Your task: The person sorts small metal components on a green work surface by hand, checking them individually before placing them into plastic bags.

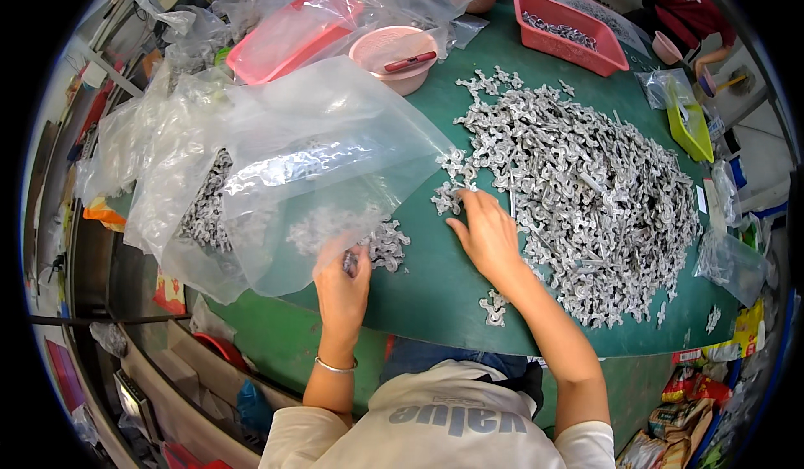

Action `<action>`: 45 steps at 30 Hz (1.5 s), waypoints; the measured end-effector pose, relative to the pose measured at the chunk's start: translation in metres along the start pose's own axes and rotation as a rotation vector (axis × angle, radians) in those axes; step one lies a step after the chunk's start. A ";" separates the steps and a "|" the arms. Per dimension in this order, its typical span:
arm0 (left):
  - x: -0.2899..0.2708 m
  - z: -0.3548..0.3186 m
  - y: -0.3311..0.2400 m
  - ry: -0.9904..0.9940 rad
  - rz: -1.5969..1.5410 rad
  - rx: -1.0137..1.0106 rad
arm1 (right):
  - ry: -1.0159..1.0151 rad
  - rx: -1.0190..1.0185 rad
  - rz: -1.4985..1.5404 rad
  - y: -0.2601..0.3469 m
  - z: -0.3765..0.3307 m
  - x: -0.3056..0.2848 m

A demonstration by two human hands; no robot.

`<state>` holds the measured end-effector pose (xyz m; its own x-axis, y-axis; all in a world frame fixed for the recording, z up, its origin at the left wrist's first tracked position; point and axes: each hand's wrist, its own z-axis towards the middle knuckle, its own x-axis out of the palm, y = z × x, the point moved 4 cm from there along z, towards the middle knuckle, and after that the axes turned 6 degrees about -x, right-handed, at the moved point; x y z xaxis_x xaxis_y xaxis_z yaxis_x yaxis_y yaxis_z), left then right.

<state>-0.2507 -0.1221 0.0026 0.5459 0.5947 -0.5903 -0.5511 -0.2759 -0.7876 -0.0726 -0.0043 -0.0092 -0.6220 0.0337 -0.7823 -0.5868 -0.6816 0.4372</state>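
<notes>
A large heap of small, curved grey metal parts [595, 201] covers the right half of the green table [435, 301]. My right hand [488, 236] reaches to the heap's left edge, its fingers apart and their tips at a small cluster of parts [448, 194]. Close to the front edge, my left hand [342, 280] is closed round a few grey parts, partly under the edge of a clear plastic bag [327, 142]. Beside its fingertips lies a smaller pile of parts [387, 245]. More parts [209, 205] show at the left, among the plastic.
Behind the bag stand a pink tray [289, 38] and a pale pink bowl [394, 50] with a red object [410, 61] on top. A red basket [569, 33] holds grey parts. At the far right edge is a yellow-green basket [691, 130]. Another person [691, 12] is at the upper right.
</notes>
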 end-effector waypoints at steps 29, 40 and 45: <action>0.041 -0.052 -0.064 0.757 -0.879 -0.274 | -0.248 -0.082 0.576 0.043 -0.078 -0.098; 0.035 -0.053 -0.067 0.783 -0.941 -0.131 | -0.276 -0.161 0.484 0.050 -0.085 -0.105; 0.034 -0.053 -0.068 0.784 -0.926 -0.114 | -0.286 -0.158 0.479 0.050 -0.084 -0.106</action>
<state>-0.1608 -0.1229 0.0266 0.9578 -0.0044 0.2873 0.2861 -0.0770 -0.9551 0.0069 -0.1031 0.0582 -0.9274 -0.1240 -0.3529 -0.1347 -0.7695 0.6243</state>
